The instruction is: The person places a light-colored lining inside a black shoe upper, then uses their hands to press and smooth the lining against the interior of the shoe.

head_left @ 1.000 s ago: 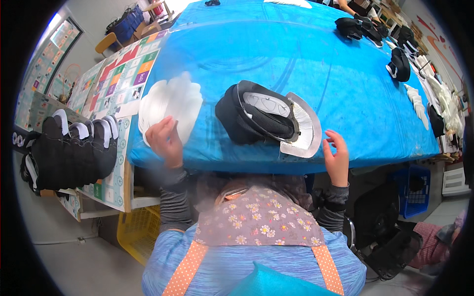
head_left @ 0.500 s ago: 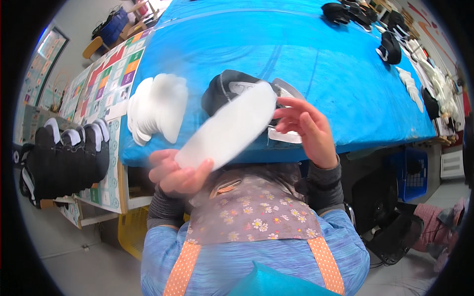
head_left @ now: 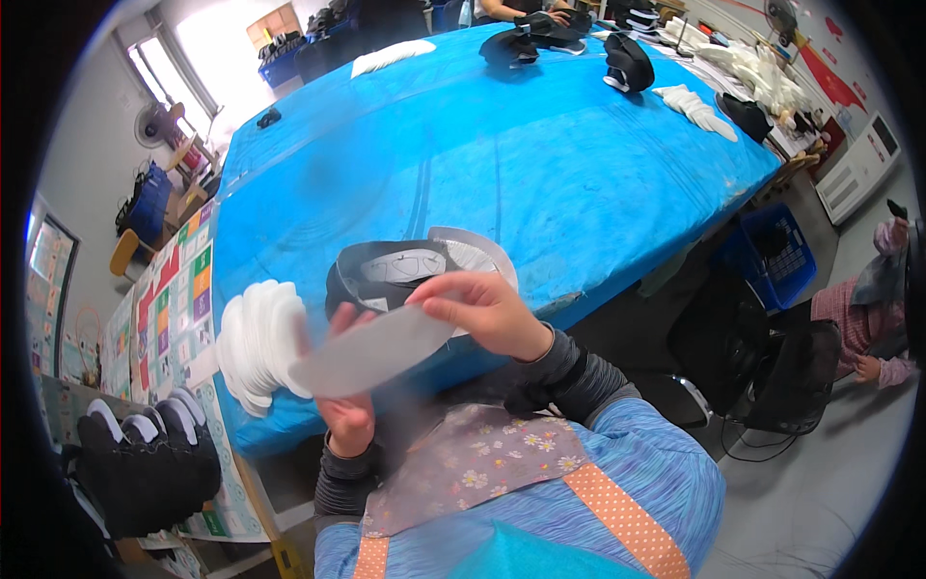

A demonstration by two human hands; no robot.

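Observation:
A white insole (head_left: 371, 351) is held flat between both hands, just in front of the blue table's near edge. My left hand (head_left: 345, 410) grips its lower left part from below. My right hand (head_left: 479, 312) pinches its right end. Behind the insole a black shoe (head_left: 371, 280) lies on its side on the blue table (head_left: 540, 164), resting on a white curved piece (head_left: 480, 257). A fanned stack of white insoles (head_left: 256, 343) sits on the table to the left of my hands.
Several black shoes with white tongues (head_left: 145, 463) stand in a row on a side table at lower left. More black shoes (head_left: 627, 60) and white insoles (head_left: 696, 108) lie along the far table edge. A blue crate (head_left: 781, 253) and a black chair (head_left: 772, 376) stand to the right.
My left hand took one insole off the stack and brought it in front of me, and my right hand came over and took its other end. The view has swung right.

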